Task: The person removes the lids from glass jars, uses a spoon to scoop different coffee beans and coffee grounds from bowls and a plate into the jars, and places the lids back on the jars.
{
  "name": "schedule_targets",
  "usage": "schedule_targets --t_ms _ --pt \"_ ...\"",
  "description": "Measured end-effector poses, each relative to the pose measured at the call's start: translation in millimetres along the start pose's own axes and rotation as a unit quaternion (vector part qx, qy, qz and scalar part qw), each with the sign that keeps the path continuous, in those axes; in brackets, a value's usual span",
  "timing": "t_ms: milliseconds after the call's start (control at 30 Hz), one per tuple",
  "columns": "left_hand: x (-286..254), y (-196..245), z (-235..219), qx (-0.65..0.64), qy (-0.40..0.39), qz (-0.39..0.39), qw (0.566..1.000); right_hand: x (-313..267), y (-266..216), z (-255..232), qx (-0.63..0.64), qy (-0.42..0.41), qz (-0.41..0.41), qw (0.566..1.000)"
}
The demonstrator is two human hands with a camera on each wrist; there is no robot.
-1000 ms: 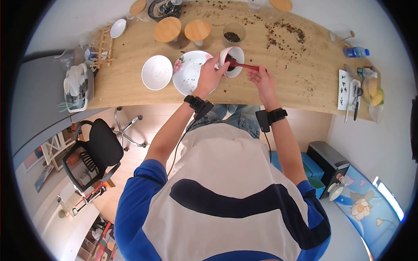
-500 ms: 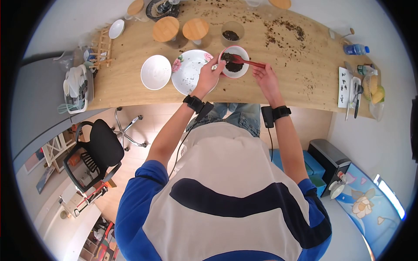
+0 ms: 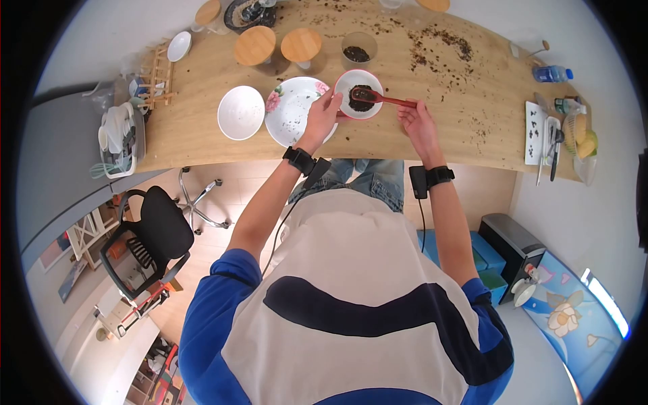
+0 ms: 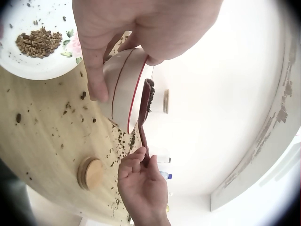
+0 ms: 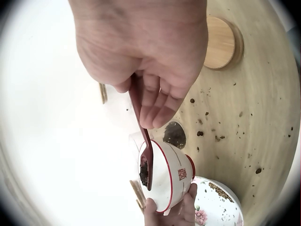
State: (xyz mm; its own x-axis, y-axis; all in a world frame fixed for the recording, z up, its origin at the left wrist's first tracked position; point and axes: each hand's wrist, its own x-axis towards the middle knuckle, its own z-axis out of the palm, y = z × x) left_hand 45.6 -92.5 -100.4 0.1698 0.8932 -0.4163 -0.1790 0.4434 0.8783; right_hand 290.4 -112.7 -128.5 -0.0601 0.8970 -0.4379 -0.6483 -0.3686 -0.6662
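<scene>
My left hand [image 3: 322, 121] grips a white bowl with a red rim [image 3: 345, 85] by its side, fingers under it and thumb near the rim. Dark crumbly material [image 3: 356, 106] lies inside. A dark red spoon [image 3: 398, 102] is pinched near its handle end by my right hand [image 3: 420, 128]. The spoon's head, loaded with the same dark crumbs [image 5: 144, 172], is over the bowl's mouth. In the left wrist view the bowl is held over the table, beside a floral plate [image 4: 21, 68] carrying brown grains [image 4: 40, 42].
Left of the plate stands another white bowl [image 3: 241, 113]. Wooden-lidded jars [image 3: 255, 45] and an uncovered cup of dark material [image 3: 358, 52] stand behind. Dark crumbs [image 3: 459, 48] are scattered across the table's right half. A white tray [image 3: 534, 131] and a blue-capped bottle [image 3: 553, 74] lie at right.
The bowl has turned from a sideways tilt to face the head camera more squarely. My right hand has shifted a little right with the spoon; the left hand keeps its hold.
</scene>
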Motion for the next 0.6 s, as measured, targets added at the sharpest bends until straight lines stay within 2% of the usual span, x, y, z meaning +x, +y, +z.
schedule_targets --t_ms 100,267,400,500,600 --pt "2.4 -7.2 -2.4 -0.028 -0.009 -0.016 0.999 -0.5 -0.7 0.2 -0.015 -0.011 -0.012 1.000" --pt "10.2 -26.9 -3.8 -0.064 -0.029 -0.068 0.995 -4.0 1.7 -6.4 -0.032 0.041 -0.014 0.999" --pt "14.4 -39.3 2.5 -0.066 -0.032 -0.087 0.994 -9.3 7.9 -17.2 -0.068 0.040 -0.017 0.997" --pt "15.6 -48.2 8.6 -0.033 -0.047 -0.106 0.993 -13.2 13.1 -22.8 -0.082 0.056 -0.010 0.995" --pt "14.1 -57.2 15.0 0.013 -0.029 -0.106 0.994 -16.9 17.5 -28.0 -0.092 0.079 -0.016 0.993"
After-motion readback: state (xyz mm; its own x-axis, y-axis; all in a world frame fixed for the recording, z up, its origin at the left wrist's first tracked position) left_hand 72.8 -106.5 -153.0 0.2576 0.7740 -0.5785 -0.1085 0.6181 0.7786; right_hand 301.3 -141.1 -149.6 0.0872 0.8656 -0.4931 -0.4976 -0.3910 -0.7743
